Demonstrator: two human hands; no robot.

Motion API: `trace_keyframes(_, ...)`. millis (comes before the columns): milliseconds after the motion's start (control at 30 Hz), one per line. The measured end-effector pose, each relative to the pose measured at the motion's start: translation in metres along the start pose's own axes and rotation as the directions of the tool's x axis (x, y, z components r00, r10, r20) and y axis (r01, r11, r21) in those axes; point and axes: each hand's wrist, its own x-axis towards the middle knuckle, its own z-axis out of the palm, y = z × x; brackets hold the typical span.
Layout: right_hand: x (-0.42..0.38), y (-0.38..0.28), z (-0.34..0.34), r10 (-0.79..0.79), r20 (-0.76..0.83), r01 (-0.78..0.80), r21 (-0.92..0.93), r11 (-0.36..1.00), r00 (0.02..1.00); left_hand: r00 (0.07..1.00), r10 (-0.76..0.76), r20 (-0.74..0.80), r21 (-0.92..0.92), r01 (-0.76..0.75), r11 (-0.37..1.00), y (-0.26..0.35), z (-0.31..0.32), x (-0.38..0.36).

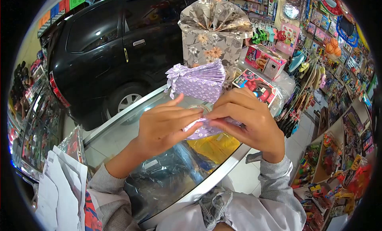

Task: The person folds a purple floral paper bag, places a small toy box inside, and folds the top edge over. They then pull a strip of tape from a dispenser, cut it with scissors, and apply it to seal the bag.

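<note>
Both my hands are raised over a glass display counter (111, 145), pinching a small piece of purple floral wrapping paper (205, 130). My left hand (165, 123) grips its left edge between thumb and fingers, with one finger lifted away. My right hand (248, 117) is closed on the right side, and its fingers hide part of the paper. Just beyond them, a gift wrapped in matching purple paper (197, 84) stands on the glass, with a pleated fan and a bow at its left. Part of a round object (197, 107), perhaps a tape roll, shows behind my fingers.
A tall gift in grey floral paper (213, 46) stands at the back of the counter, beside boxed toys (258, 85). Plastic-wrapped clothing (159, 171) lies under the glass. A black car (151, 44) is parked behind. White papers (59, 187) are at left; packed shelves (342, 139) are at right.
</note>
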Motion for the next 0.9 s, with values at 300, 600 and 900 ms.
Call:
trace_keyframes(300, -0.017, -0.024, -0.016, -0.010, 0.141, 0.004, 0.040, 0.999, 0.990, 0.977, 0.184, 0.106, 0.302, -0.208, 0.930, 0.042, -0.002, 0.005)
trace_keyframes(600, -0.024, -0.041, -0.018, -0.060, 0.224, 0.076, -0.067, 0.995, 0.973, 0.965, 0.226, 0.131, 0.333, -0.257, 0.907, 0.059, 0.003, 0.002)
trace_keyframes(900, -0.037, -0.035, -0.008, -0.121, 0.137, 0.122, -0.001, 0.993, 0.983, 0.962, 0.240, 0.129, 0.308, -0.269, 0.913, 0.060, 0.004, -0.001)
